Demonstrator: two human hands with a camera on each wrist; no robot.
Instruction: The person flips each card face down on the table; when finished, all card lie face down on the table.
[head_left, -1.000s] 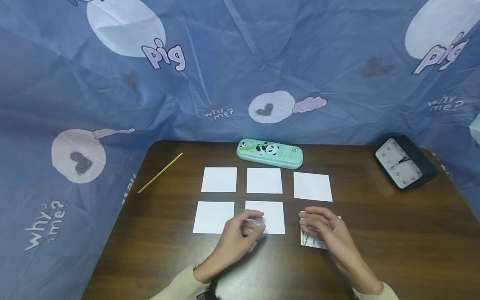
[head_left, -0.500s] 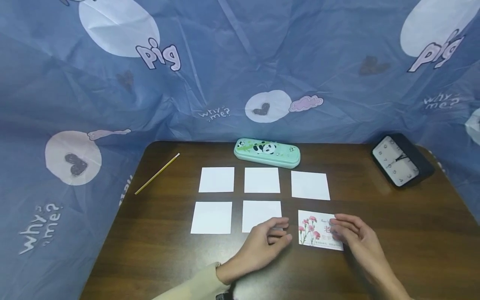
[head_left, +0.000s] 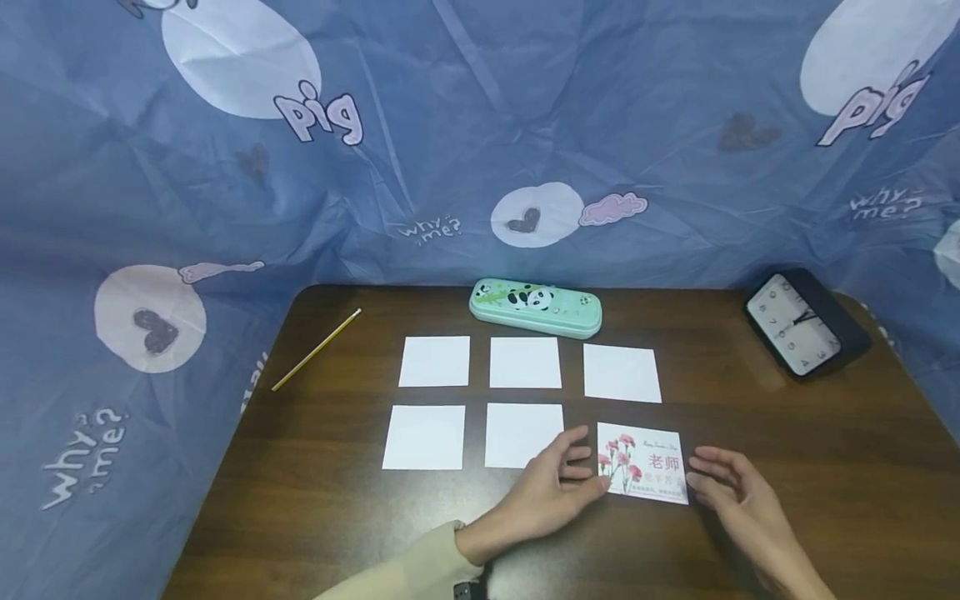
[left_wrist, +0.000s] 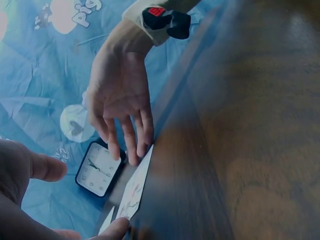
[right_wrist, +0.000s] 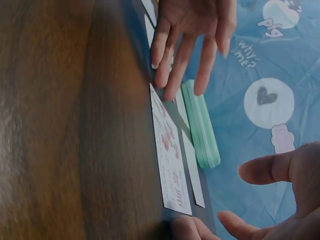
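Note:
A card printed with pink carnations and red Chinese characters lies face up on the table, at the front right of several blank white cards. My left hand is at its left edge, thumb tip right by the lower left corner and fingers relaxed. Across from it, my right hand rests by the right edge with loosely bent fingers, gripping nothing. Seen from the right wrist, the flower card lies flat between both hands. The nearest white card is partly covered by my left fingers.
White cards stand in two rows, among them one at the back right and one at the front left. Behind them is a mint pencil case. A yellow pencil lies left; a black clock sits right.
My right hand has slid rightward off the flower card, uncovering its print. My left hand has moved right, from over the middle white card to the flower card's left edge.

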